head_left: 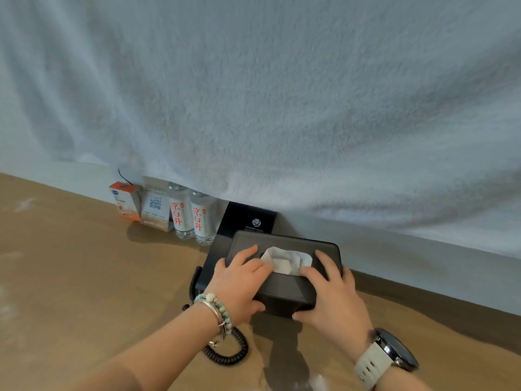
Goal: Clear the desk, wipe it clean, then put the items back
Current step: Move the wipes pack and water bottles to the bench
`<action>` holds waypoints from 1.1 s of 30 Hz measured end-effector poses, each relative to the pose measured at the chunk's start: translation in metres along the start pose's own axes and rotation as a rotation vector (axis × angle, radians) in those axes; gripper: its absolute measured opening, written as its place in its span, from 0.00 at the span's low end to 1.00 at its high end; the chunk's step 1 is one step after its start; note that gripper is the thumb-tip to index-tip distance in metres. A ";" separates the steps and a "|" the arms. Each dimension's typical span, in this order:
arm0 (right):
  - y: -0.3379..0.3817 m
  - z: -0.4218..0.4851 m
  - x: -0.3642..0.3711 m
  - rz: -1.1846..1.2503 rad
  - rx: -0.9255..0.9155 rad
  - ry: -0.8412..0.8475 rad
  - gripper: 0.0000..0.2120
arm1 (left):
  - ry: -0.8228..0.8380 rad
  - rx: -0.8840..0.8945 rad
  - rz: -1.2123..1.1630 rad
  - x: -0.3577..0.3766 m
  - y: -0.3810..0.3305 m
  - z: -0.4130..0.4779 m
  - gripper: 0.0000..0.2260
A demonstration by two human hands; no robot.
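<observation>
Your left hand [239,280] and right hand [329,294] grip the tissue box [282,296] at opposite ends, fingers curled over the top, thumbs at the near face. The box lies directly ahead, over the phone [205,273] on the desk [84,277]. Its long axis runs left to right between your hands. Neither hand is nearer.

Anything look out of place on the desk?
Yes. A white fluffy cloth hangs down the wall, covering the tops of two clear water bottles. The brown wooden desk shows pale smears at far left. The left hand and right hand grip the dark grey tissue box.
</observation>
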State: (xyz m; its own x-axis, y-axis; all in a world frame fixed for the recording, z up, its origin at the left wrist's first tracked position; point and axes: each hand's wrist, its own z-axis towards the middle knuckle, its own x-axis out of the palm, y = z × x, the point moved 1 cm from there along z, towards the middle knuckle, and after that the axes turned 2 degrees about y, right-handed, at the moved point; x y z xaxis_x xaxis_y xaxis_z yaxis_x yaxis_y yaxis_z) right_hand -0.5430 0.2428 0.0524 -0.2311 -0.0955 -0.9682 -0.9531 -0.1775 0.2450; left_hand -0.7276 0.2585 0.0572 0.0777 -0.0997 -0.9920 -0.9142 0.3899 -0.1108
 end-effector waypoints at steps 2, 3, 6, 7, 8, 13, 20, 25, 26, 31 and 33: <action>0.021 0.004 0.001 -0.009 -0.049 0.007 0.32 | -0.005 -0.038 -0.003 -0.004 0.017 -0.016 0.28; 0.031 0.006 0.002 -0.013 -0.073 0.014 0.32 | -0.007 -0.058 -0.003 -0.006 0.026 -0.024 0.28; 0.067 0.015 0.007 -0.017 -0.145 0.029 0.32 | -0.025 -0.122 0.003 -0.010 0.056 -0.050 0.29; 0.080 0.018 0.009 -0.020 -0.169 0.033 0.32 | -0.031 -0.146 0.002 -0.011 0.066 -0.059 0.29; 0.093 0.021 0.011 -0.024 -0.194 0.037 0.32 | -0.037 -0.172 -0.001 -0.013 0.077 -0.069 0.29; 0.174 0.037 0.026 -0.045 -0.333 0.063 0.33 | -0.062 -0.306 0.001 -0.019 0.139 -0.126 0.30; 0.319 0.053 0.063 -0.052 -0.538 0.127 0.33 | -0.089 -0.500 0.034 -0.026 0.242 -0.230 0.30; 0.422 0.052 0.096 -0.025 -0.661 0.190 0.35 | -0.086 -0.628 0.036 -0.027 0.308 -0.309 0.30; 0.441 0.050 0.103 -0.023 -0.684 0.200 0.35 | -0.080 -0.653 0.036 -0.027 0.320 -0.324 0.30; 0.530 0.039 0.134 -0.029 -0.814 0.248 0.35 | -0.062 -0.779 0.032 -0.022 0.370 -0.397 0.31; 0.562 0.035 0.144 -0.037 -0.874 0.265 0.36 | -0.069 -0.833 0.014 -0.019 0.386 -0.423 0.31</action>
State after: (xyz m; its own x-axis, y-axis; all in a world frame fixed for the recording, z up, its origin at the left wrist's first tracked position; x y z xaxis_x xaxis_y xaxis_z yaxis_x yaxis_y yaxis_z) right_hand -1.1190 0.1639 0.0493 -0.0479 -0.2779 -0.9594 -0.4471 -0.8529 0.2694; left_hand -1.2507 0.0234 0.0590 0.0638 -0.0333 -0.9974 -0.9080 -0.4165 -0.0442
